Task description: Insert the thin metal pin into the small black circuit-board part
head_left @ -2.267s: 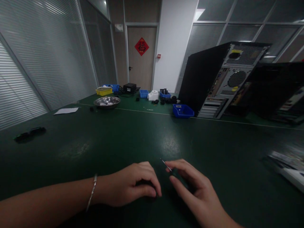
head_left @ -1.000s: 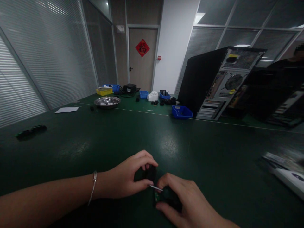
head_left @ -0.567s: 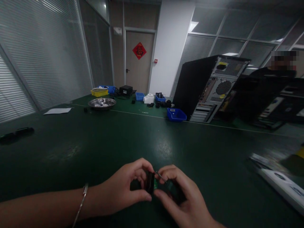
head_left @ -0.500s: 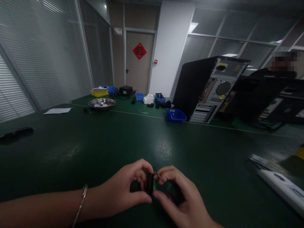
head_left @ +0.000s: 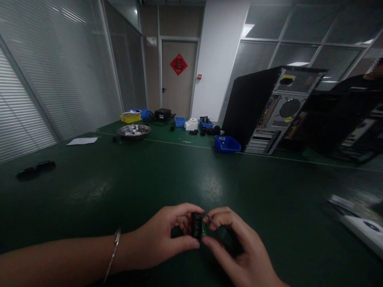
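Low in the middle of the head view, my left hand (head_left: pixel 167 229) pinches a small black block-like part (head_left: pixel 196 225) between thumb and fingers. Just right of it, my right hand (head_left: pixel 236 243) grips a small green circuit board (head_left: pixel 204 229) at its edge. The board's face is set close against the black part; whether the two are joined, I cannot tell. A thin grey wire (head_left: pixel 212 220) runs by the right fingertips. Both hands hover over the green tabletop (head_left: pixel 134 175), and the right palm hides part of what lies behind.
A computer tower (head_left: pixel 275 109) leans at the right beside a blue bin (head_left: pixel 227 144). Farther left are a metal bowl (head_left: pixel 134 132), a yellow basket (head_left: pixel 131 117) and white paper (head_left: pixel 82 141). A black object (head_left: pixel 36 169) lies left, a white box (head_left: pixel 363 231) right. A person (head_left: pixel 359 85) is behind the tower.
The whole view has shifted, so the room and both hands appear farther right. The black part is turned to show more of its ridged side. Both hands keep their hold.
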`<act>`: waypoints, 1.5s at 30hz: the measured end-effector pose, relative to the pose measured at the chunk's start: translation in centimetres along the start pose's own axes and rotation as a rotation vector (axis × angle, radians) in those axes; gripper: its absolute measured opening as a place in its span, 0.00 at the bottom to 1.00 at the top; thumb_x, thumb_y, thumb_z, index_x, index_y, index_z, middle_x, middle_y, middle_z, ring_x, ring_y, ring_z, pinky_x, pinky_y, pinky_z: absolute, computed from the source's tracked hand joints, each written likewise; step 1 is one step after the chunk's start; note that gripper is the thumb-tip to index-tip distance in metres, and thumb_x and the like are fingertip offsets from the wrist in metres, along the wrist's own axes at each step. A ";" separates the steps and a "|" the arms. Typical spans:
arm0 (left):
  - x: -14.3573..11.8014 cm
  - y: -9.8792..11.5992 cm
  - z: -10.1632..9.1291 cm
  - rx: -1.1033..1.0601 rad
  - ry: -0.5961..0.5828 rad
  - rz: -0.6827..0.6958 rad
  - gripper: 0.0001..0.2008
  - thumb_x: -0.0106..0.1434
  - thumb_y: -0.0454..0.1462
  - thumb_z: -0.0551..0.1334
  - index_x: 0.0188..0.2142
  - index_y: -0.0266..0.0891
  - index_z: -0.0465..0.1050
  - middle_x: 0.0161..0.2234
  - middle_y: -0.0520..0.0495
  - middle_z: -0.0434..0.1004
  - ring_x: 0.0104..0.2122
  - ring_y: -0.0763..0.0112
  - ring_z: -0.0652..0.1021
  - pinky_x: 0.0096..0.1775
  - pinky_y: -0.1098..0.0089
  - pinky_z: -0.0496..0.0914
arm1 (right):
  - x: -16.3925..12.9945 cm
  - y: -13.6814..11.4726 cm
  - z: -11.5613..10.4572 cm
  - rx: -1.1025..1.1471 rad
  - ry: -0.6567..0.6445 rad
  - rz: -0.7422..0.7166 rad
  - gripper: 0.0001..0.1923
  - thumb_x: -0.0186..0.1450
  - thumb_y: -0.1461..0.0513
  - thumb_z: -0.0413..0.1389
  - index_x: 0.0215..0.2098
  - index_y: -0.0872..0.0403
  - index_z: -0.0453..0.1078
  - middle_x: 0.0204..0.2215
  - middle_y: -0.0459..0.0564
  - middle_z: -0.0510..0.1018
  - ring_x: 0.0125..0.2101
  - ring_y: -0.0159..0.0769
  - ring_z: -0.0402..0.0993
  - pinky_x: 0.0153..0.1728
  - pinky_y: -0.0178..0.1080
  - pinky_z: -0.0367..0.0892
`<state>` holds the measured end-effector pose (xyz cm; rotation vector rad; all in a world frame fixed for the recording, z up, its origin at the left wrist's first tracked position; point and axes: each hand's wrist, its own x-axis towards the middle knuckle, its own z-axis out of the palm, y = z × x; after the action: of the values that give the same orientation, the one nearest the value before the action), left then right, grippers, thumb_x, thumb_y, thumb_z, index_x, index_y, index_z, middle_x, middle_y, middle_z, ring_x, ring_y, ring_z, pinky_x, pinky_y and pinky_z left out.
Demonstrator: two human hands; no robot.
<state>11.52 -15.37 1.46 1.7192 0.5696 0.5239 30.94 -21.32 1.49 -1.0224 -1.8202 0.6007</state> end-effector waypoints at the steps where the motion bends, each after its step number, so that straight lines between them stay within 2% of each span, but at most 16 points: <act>1: 0.0 0.0 0.0 -0.014 -0.005 -0.004 0.23 0.58 0.34 0.63 0.53 0.41 0.62 0.38 0.48 0.72 0.38 0.69 0.73 0.42 0.66 0.69 | 0.0 0.0 0.0 -0.003 0.001 0.000 0.09 0.61 0.69 0.55 0.37 0.50 0.61 0.35 0.48 0.71 0.37 0.35 0.71 0.38 0.34 0.67; 11: 0.0 -0.2 0.0 -0.079 -0.024 -0.047 0.26 0.56 0.34 0.65 0.54 0.39 0.62 0.36 0.48 0.74 0.35 0.70 0.75 0.40 0.67 0.69 | -0.1 0.2 0.1 0.018 0.027 -0.002 0.10 0.61 0.69 0.56 0.36 0.50 0.61 0.35 0.46 0.71 0.37 0.33 0.71 0.37 0.33 0.67; 19: 0.1 0.5 0.2 -0.002 -0.077 -0.013 0.16 0.56 0.36 0.64 0.44 0.37 0.68 0.33 0.49 0.75 0.33 0.72 0.75 0.37 0.72 0.68 | -0.3 0.3 0.4 0.050 -0.054 -0.002 0.10 0.61 0.70 0.55 0.36 0.50 0.62 0.34 0.45 0.71 0.36 0.32 0.71 0.37 0.33 0.67; 29: -0.1 0.5 0.3 0.051 -0.052 0.005 0.15 0.56 0.37 0.64 0.43 0.36 0.69 0.33 0.48 0.75 0.32 0.72 0.74 0.37 0.71 0.69 | -0.1 0.0 0.3 0.018 -0.098 -0.009 0.08 0.62 0.69 0.55 0.35 0.51 0.63 0.35 0.46 0.72 0.36 0.33 0.72 0.37 0.33 0.68; 40: -0.4 0.5 0.3 0.119 -0.021 0.013 0.21 0.56 0.35 0.64 0.49 0.36 0.66 0.34 0.47 0.75 0.33 0.71 0.74 0.37 0.71 0.68 | 0.1 -0.4 -0.2 -0.180 -0.151 -0.153 0.11 0.61 0.70 0.55 0.39 0.51 0.63 0.36 0.48 0.74 0.38 0.33 0.73 0.37 0.32 0.68; 45: -0.4 0.8 0.5 -0.003 -0.073 -0.002 0.15 0.61 0.37 0.60 0.47 0.38 0.67 0.38 0.45 0.75 0.37 0.68 0.75 0.40 0.68 0.69 | 0.2 -0.6 -0.3 -0.202 -0.151 -0.207 0.09 0.61 0.70 0.55 0.38 0.52 0.64 0.34 0.48 0.75 0.36 0.32 0.74 0.36 0.31 0.69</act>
<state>11.55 -16.18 2.11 1.7274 0.5177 0.4587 30.94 -21.51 2.21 -0.9235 -2.1229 0.3828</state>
